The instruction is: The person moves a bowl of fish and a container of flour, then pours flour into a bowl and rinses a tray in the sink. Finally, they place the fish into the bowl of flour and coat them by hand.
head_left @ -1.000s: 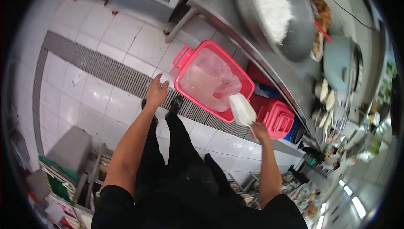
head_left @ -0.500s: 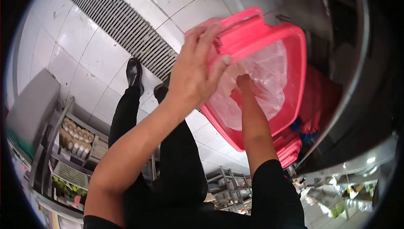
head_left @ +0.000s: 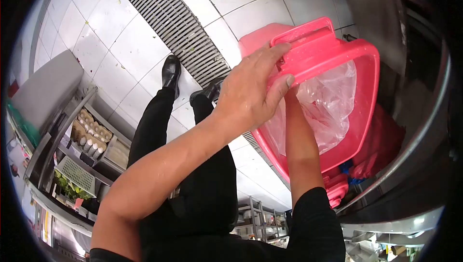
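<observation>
My left hand (head_left: 255,86) grips the pink lid (head_left: 311,52), fingers over its top and thumb on its edge, holding it tilted up. Under it stands a pink bin (head_left: 364,103) lined with a clear plastic bag (head_left: 333,103). My right forearm reaches down into the bag; the hand itself is hidden beneath the lid's edge, so its fingers and anything in them cannot be seen. Something reddish shows faintly through the plastic beside the forearm.
A floor drain grate (head_left: 173,21) crosses the white tiles near my black shoes (head_left: 171,71). At the left, a metal counter holds egg trays (head_left: 91,132) and a green basket (head_left: 77,175). A curved steel rim (head_left: 419,141) runs along the right, beside a red bag (head_left: 381,141).
The bin and both arms appear further right and slightly lower. My right hand, visible in the bag before, has gone deeper and out of sight under the lid.
</observation>
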